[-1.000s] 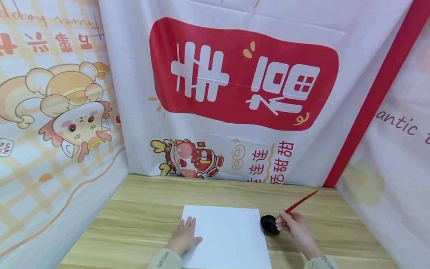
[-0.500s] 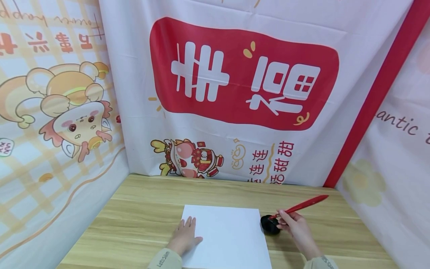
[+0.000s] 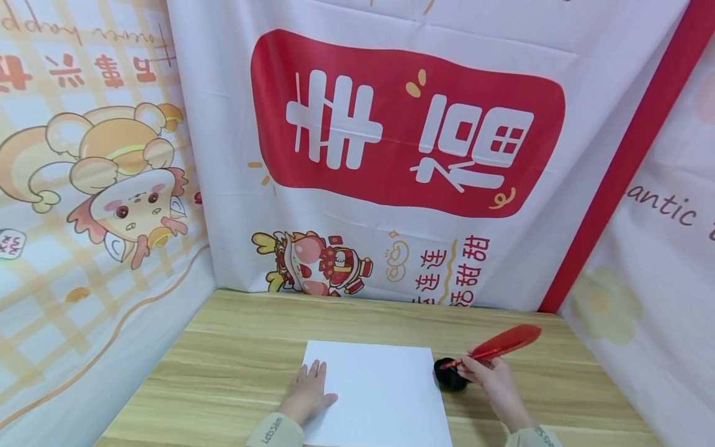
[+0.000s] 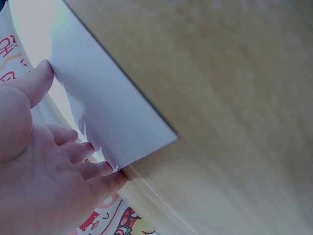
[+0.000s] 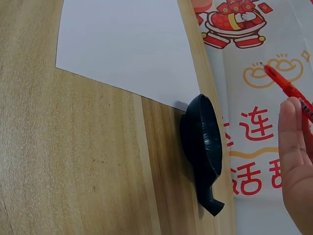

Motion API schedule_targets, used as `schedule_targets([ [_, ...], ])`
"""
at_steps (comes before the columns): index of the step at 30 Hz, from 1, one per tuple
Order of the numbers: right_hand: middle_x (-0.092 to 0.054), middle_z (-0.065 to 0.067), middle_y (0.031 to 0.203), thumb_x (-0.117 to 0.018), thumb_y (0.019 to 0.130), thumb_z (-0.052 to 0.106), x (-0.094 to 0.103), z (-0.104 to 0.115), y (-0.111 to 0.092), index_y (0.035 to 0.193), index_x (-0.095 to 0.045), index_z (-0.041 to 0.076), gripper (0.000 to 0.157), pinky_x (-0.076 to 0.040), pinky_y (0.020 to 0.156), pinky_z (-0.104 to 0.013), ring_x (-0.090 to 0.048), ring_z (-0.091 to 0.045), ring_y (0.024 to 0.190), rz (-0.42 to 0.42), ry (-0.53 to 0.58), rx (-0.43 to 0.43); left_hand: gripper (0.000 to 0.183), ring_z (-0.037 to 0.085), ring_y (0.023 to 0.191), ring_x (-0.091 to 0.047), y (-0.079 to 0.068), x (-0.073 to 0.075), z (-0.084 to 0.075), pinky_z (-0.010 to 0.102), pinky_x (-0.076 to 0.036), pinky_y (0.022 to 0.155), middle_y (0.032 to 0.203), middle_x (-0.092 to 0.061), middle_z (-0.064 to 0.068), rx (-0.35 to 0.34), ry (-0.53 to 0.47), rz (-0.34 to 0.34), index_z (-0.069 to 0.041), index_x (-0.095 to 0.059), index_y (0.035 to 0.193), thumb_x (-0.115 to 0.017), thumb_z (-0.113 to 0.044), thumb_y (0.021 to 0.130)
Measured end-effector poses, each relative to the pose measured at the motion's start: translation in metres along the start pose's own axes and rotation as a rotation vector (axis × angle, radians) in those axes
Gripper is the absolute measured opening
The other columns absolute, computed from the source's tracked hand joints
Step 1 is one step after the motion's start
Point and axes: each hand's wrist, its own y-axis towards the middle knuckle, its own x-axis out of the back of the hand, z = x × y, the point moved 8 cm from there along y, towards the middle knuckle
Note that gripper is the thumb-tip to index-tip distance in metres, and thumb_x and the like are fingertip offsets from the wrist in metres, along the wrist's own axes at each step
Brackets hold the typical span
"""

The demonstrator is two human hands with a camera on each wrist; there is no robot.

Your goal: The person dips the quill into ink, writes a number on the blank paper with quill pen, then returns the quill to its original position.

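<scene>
My right hand (image 3: 491,382) pinches a red feather pen (image 3: 505,343) near its lower end, with the feather pointing up and to the right. In the head view its writing end overlaps a small black dish (image 5: 201,137); in the right wrist view, the pen tip (image 5: 271,73) shows in the air above the table. The dish is shallow and has a short hooked handle. My left hand (image 3: 307,391) rests with spread fingers on the left part of a blank white sheet of paper (image 3: 385,391).
All of this lies on a light wood-grain table (image 3: 240,347). A white cloth backdrop (image 3: 223,186) with red printed characters hangs behind its far edge, and printed cloths rise on the left and right sides. The black dish sits right beside the paper's right edge.
The red feather pen has turned in my right hand: its feather went from edge-on to broad side, and its writing end came into view over the black dish. My left hand has stayed put.
</scene>
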Motion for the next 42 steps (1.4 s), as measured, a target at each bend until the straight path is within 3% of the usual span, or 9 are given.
schedule_targets([
  [8, -0.066, -0.019, 0.092, -0.084, 0.063, 0.024, -0.004, 0.000, -0.003, 0.106, -0.055, -0.009, 0.060, -0.055, 0.072, -0.037, -0.066, -0.024, 0.080, -0.030, -0.091, 0.004, 0.072, 0.048, 0.132, -0.011, 0.000, 0.000, 0.000, 0.059, -0.008, 0.106, 0.145, -0.022, 0.027, 0.001, 0.011, 0.004, 0.006, -0.032, 0.138, -0.061, -0.034, 0.087],
  [16, -0.065, -0.018, 0.084, -0.069, 0.076, -0.003, -0.005, 0.000, -0.006, 0.101, -0.056, -0.011, 0.029, -0.056, 0.066, -0.033, -0.066, -0.022, 0.073, -0.096, -0.225, 0.041, 0.071, 0.048, 0.131, -0.011, -0.001, 0.000, -0.001, 0.060, -0.008, 0.105, 0.145, -0.022, 0.027, -0.006, -0.001, 0.001, 0.007, -0.033, 0.138, -0.062, -0.033, 0.086],
  [21, -0.066, -0.015, 0.076, -0.062, 0.079, -0.006, -0.024, 0.031, -0.033, 0.095, -0.057, -0.016, 0.020, -0.056, 0.062, -0.026, -0.064, -0.015, 0.066, -0.100, -0.346, 0.083, 0.071, 0.048, 0.132, -0.011, 0.001, -0.001, 0.000, 0.059, -0.008, 0.105, 0.145, -0.022, 0.027, -0.001, -0.011, 0.003, 0.006, -0.033, 0.138, -0.061, -0.033, 0.087],
  [25, -0.065, -0.017, 0.076, -0.060, 0.081, -0.007, -0.035, 0.049, -0.048, 0.093, -0.057, -0.018, 0.017, -0.054, 0.059, -0.022, -0.062, -0.011, 0.063, -0.097, -0.419, 0.091, 0.070, 0.048, 0.131, -0.012, 0.000, 0.000, -0.001, 0.060, -0.009, 0.105, 0.145, -0.022, 0.028, -0.007, 0.006, -0.003, 0.007, -0.033, 0.137, -0.061, -0.033, 0.087],
  [32, -0.065, -0.019, 0.077, -0.059, 0.083, -0.006, -0.035, 0.046, -0.049, 0.092, -0.056, -0.018, 0.015, -0.054, 0.060, -0.023, -0.062, -0.011, 0.063, -0.095, -0.442, 0.073, 0.070, 0.049, 0.131, -0.013, 0.000, 0.000, -0.002, 0.060, -0.010, 0.105, 0.144, -0.023, 0.028, -0.015, 0.027, -0.005, 0.009, -0.035, 0.136, -0.061, -0.034, 0.087],
  [42, -0.065, -0.011, 0.072, -0.062, 0.082, -0.002, -0.034, 0.046, -0.049, 0.089, -0.058, -0.012, 0.013, -0.052, 0.057, -0.021, -0.063, -0.016, 0.063, -0.093, -0.551, 0.078, 0.070, 0.048, 0.131, -0.013, 0.002, -0.002, 0.000, 0.060, -0.009, 0.105, 0.144, -0.023, 0.028, -0.013, 0.023, -0.001, 0.008, -0.035, 0.136, -0.061, -0.035, 0.087],
])
